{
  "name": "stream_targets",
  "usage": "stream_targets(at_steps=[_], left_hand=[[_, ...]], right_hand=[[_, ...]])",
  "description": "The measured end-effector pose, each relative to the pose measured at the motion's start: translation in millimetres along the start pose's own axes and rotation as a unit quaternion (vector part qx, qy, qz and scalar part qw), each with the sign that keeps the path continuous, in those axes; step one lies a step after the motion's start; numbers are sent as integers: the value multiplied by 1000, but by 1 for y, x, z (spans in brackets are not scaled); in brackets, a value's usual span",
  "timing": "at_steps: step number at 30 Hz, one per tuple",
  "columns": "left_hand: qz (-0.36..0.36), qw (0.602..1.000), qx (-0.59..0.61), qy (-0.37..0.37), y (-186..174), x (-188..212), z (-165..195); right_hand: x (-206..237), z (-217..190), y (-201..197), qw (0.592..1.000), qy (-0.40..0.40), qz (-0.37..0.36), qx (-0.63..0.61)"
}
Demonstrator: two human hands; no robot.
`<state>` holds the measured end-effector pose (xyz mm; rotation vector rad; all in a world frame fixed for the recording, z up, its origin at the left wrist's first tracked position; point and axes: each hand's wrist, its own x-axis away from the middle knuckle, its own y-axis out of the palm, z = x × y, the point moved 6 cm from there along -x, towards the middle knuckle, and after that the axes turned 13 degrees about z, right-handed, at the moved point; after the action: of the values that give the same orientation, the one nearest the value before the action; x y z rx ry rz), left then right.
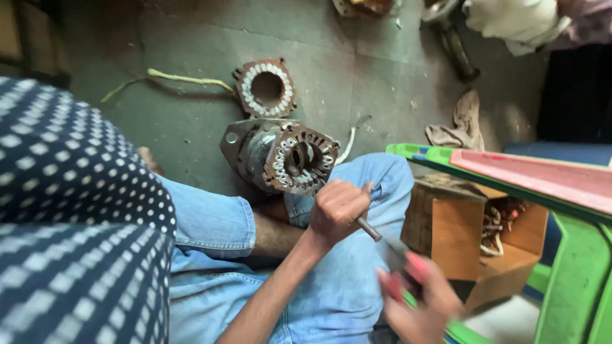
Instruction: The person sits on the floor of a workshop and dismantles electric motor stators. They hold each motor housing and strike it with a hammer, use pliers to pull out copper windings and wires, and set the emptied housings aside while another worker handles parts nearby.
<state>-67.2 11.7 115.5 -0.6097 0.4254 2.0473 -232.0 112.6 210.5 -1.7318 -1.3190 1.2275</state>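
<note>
The left hand (338, 210) is curled in a tight fist around a thin metal rod (370, 229). Its grip is clamped on the rod, and the rod's far end points at the motor part (284, 156) — a rusty round piece with a ring of pale wire bundles and a hole in the middle. That motor part lies tipped on its side on the floor (185, 121), just above the person's knee in blue jeans (217, 223).

The right hand (421, 299) is low in the picture and blurry. It is closed on something with a red handle (408, 271), near the rod's back end. The blur hides what the tool is.

A second rusty ring (266, 88) lies flat on the floor, just behind the motor part. It has pale wire bundles round its hole too. A yellow-green cord (185, 79) trails off to the left of it.

To the right stands a small wooden box (459, 236) with odd bits inside. Over it leans a plastic stool (561, 191) — green with a pink top. A dirty rag (462, 124) lies on the floor farther back.
</note>
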Motion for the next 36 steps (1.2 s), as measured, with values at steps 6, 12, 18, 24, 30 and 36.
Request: stream_targets(at_steps=[6, 12, 18, 24, 30, 36], left_hand=[[9, 1000, 0, -1, -2, 1, 3], [13, 1000, 7, 5, -4, 5, 3], [19, 1000, 14, 16, -5, 6, 6], [26, 999, 10, 16, -5, 7, 6], [31, 999, -23, 26, -5, 9, 6], [23, 1000, -9, 13, -1, 9, 9]], right_hand=[[6, 10, 11, 997, 10, -23, -68], [22, 40, -12, 979, 29, 127, -159], [19, 14, 18, 998, 69, 12, 2], [18, -19, 10, 938, -213, 99, 255], [13, 6, -6, 982, 9, 144, -119], [14, -1, 16, 999, -2, -9, -41]])
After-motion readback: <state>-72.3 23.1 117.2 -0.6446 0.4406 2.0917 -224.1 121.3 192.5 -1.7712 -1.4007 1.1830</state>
